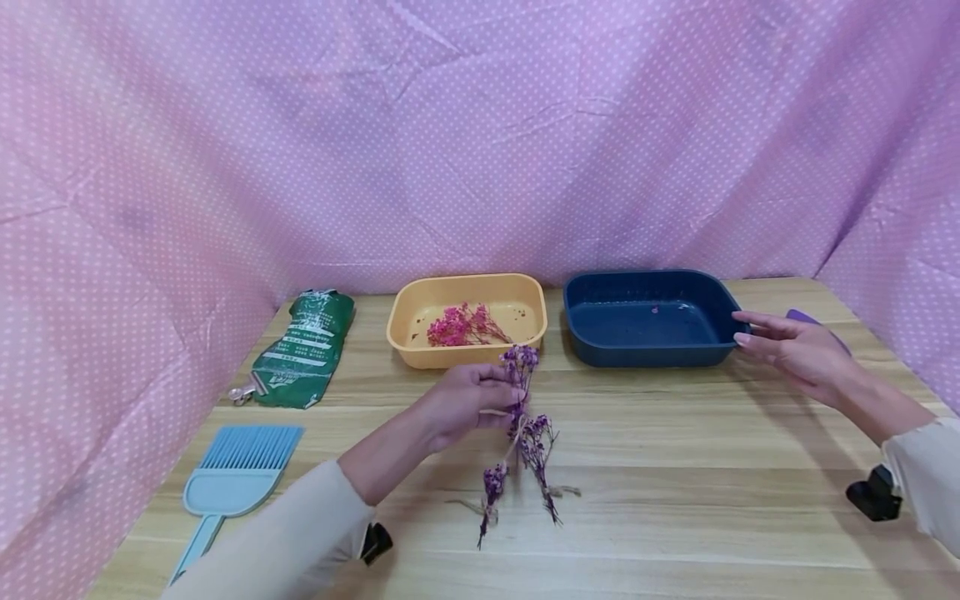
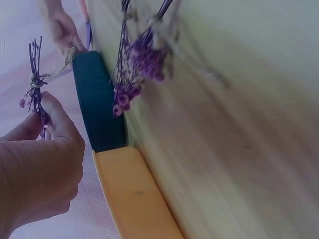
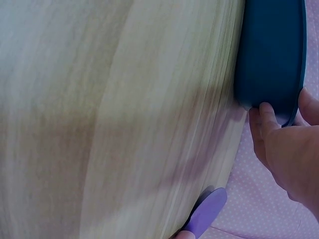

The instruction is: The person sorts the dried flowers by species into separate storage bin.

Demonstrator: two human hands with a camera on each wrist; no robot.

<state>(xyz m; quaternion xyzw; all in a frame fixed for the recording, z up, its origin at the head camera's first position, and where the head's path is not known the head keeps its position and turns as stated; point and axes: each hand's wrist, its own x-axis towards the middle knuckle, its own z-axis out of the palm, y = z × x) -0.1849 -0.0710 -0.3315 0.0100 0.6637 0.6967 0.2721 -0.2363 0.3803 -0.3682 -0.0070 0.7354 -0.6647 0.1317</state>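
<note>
My left hand (image 1: 468, 404) pinches a small bunch of purple dried flowers (image 1: 521, 360) tied with twine, just in front of the yellow tub (image 1: 420, 360). In the left wrist view its bare stems and twine (image 2: 36, 79) stand up from the fingertips. Two more tied purple bunches (image 1: 537, 442) (image 1: 492, 483) are below that hand; whether they hang or lie on the table I cannot tell. At the right end of the dark blue tub (image 1: 637, 354), my right hand (image 1: 798, 358) grips the corner, with digits at the rim and the outer wall.
Pink dried flowers (image 1: 457, 327) lie inside the yellow tub. On the left are a crumpled green packet (image 1: 311, 337) with a metal clip (image 1: 242, 394) and a light blue brush (image 1: 232, 487). A purple-ended tool (image 3: 209, 211) is partly hidden behind my right hand. Pink dotted cloth (image 1: 480, 150) hangs behind.
</note>
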